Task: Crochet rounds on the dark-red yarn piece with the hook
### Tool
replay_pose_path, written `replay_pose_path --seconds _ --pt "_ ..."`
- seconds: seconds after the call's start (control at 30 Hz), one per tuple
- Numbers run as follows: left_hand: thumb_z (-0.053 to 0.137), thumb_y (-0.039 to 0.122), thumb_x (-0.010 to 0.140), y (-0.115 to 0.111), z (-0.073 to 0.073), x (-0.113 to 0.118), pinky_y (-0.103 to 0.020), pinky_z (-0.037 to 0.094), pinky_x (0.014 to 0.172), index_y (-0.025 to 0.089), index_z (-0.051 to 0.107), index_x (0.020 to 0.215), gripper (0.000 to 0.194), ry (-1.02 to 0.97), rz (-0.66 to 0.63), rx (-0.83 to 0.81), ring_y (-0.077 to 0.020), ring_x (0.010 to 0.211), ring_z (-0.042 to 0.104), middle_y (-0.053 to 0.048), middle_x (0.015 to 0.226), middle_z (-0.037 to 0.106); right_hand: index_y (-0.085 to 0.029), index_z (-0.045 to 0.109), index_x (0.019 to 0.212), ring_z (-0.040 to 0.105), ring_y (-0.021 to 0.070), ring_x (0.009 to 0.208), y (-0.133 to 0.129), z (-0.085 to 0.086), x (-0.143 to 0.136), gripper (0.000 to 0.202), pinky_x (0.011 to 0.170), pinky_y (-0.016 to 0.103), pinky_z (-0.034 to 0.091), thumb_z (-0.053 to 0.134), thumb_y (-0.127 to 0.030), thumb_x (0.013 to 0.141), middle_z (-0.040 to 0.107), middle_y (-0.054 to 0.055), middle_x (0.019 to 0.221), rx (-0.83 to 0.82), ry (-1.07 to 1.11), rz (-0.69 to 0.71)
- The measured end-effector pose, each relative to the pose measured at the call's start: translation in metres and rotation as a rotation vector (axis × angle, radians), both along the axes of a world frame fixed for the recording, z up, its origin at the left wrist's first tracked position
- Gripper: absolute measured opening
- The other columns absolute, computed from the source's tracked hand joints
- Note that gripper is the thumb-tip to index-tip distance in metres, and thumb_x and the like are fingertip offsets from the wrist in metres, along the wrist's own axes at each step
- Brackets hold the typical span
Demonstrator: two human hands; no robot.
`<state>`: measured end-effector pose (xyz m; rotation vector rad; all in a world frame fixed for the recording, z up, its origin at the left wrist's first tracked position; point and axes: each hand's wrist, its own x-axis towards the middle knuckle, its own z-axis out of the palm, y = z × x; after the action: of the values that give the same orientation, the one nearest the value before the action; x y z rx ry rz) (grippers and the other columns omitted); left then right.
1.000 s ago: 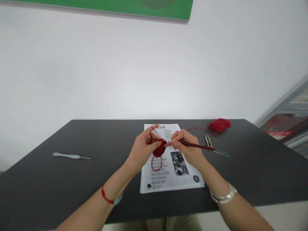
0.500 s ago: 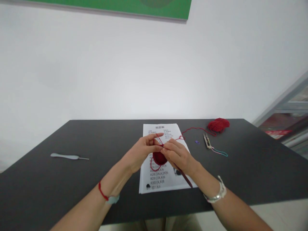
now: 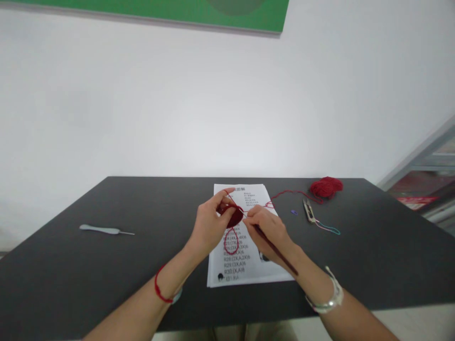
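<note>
Between thumb and fingers my left hand (image 3: 209,225) pinches a small dark red crochet piece (image 3: 235,218), with red yarn raised over the index finger. A loop of yarn (image 3: 231,242) hangs below the piece. My right hand (image 3: 268,229) is closed round a crochet hook (image 3: 277,251) with a dark brown handle; its thin metal end reaches the upper right edge of the piece. Both hands are above printed pattern sheets (image 3: 234,270), covering part of the text. From the piece, a strand runs right toward a red yarn ball (image 3: 326,187).
Thread snips (image 3: 308,211) with a coloured cord lie at right, beside a small purple stitch marker (image 3: 294,212). A grey-handled hook (image 3: 103,230) rests at left on the dark table (image 3: 159,203). A white wall stands behind.
The crochet piece has tilted and risen slightly in my left hand. My right hand has drawn a little to the right, so the hook's metal tip now shows between the hands.
</note>
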<state>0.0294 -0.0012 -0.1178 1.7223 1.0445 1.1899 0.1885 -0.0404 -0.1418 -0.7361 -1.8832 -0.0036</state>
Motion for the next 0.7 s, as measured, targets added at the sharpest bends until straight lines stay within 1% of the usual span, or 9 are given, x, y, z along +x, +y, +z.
replay_pose_path --seconds 0.07,0.13,0.17,0.23,0.3,0.43,0.5,0.6,0.7 --pt "0.057 0.008 0.073 -0.001 0.001 0.000 -0.029 0.045 0.074 0.015 0.063 0.109 0.037 -0.013 -0.014 0.005 -0.0131 0.068 0.056 0.002 0.073 0.063 -0.021 0.050 0.077 0.050 0.0112 0.057 0.002 0.000 0.002 0.014 0.050 0.024 0.040 0.054 -0.013 0.087 0.055 -0.001 0.072 -0.221 0.238 0.069" --pt "0.060 0.010 0.073 -0.003 0.003 0.001 -0.027 0.045 0.071 0.015 0.063 0.108 0.036 -0.096 -0.068 -0.047 -0.0120 0.066 0.055 0.003 0.070 0.061 -0.021 0.050 0.074 0.046 0.0092 0.049 0.005 0.000 0.001 0.014 0.045 0.023 0.037 0.057 -0.018 0.086 0.053 -0.003 0.068 -0.447 0.504 0.203" --pt "0.062 0.011 0.072 -0.005 0.004 0.002 -0.026 0.045 0.069 0.015 0.062 0.109 0.036 -0.151 -0.098 -0.086 -0.0114 0.065 0.055 0.004 0.069 0.061 -0.021 0.049 0.073 0.045 0.0086 0.046 0.006 -0.001 0.000 0.016 0.043 0.022 0.036 0.058 -0.020 0.085 0.051 -0.004 0.065 -0.529 0.621 0.281" --pt "0.067 0.013 0.071 -0.009 0.006 0.005 -0.024 0.044 0.066 0.014 0.062 0.110 0.039 -0.258 -0.142 -0.167 -0.0103 0.063 0.055 0.005 0.067 0.059 -0.022 0.047 0.072 0.044 0.0081 0.044 0.007 -0.002 -0.004 0.018 0.041 0.022 0.035 0.059 -0.023 0.085 0.050 -0.005 0.063 -0.586 0.769 0.381" --pt "0.070 0.013 0.068 -0.014 0.008 0.008 -0.023 0.043 0.063 0.013 0.062 0.110 0.043 -0.346 -0.187 -0.255 -0.0094 0.061 0.054 0.005 0.064 0.060 -0.022 0.048 0.073 0.046 0.0086 0.047 0.006 -0.005 -0.008 0.017 0.042 0.022 0.038 0.059 -0.023 0.085 0.052 -0.004 0.066 -0.506 0.750 0.313" --pt "0.076 0.014 0.063 -0.019 0.007 0.012 -0.022 0.041 0.057 0.012 0.064 0.108 0.047 -0.483 -0.286 -0.459 -0.0083 0.054 0.053 0.004 0.063 0.062 -0.024 0.054 0.080 0.054 0.0133 0.062 0.004 -0.017 -0.011 0.011 0.053 0.026 0.046 0.056 -0.015 0.086 0.057 0.000 0.076 -0.017 0.327 -0.059" --pt "0.078 0.013 0.061 -0.019 0.006 0.013 -0.022 0.041 0.057 0.012 0.067 0.105 0.046 -0.558 -0.317 -0.548 -0.0080 0.055 0.054 0.003 0.064 0.063 -0.025 0.054 0.082 0.053 0.0143 0.063 0.004 -0.022 -0.009 0.016 0.053 0.027 0.045 0.054 -0.010 0.085 0.056 -0.001 0.074 0.147 0.183 -0.126" --pt "0.080 0.011 0.058 -0.016 0.007 0.011 -0.021 0.043 0.062 0.012 0.070 0.101 0.044 -0.622 -0.358 -0.642 -0.0082 0.059 0.057 0.001 0.067 0.064 -0.027 0.053 0.083 0.051 0.0133 0.061 0.005 -0.019 -0.006 0.018 0.053 0.026 0.044 0.054 -0.009 0.084 0.055 -0.002 0.074 0.182 0.149 -0.093" --pt "0.080 0.011 0.058 -0.011 0.011 0.005 -0.020 0.043 0.062 0.013 0.070 0.102 0.045 -0.607 -0.362 -0.659 -0.0078 0.061 0.057 0.001 0.070 0.064 -0.025 0.052 0.082 0.054 0.0121 0.064 0.004 -0.008 -0.005 0.014 0.054 0.024 0.045 0.055 -0.012 0.086 0.056 -0.001 0.079 -0.011 0.278 0.015"
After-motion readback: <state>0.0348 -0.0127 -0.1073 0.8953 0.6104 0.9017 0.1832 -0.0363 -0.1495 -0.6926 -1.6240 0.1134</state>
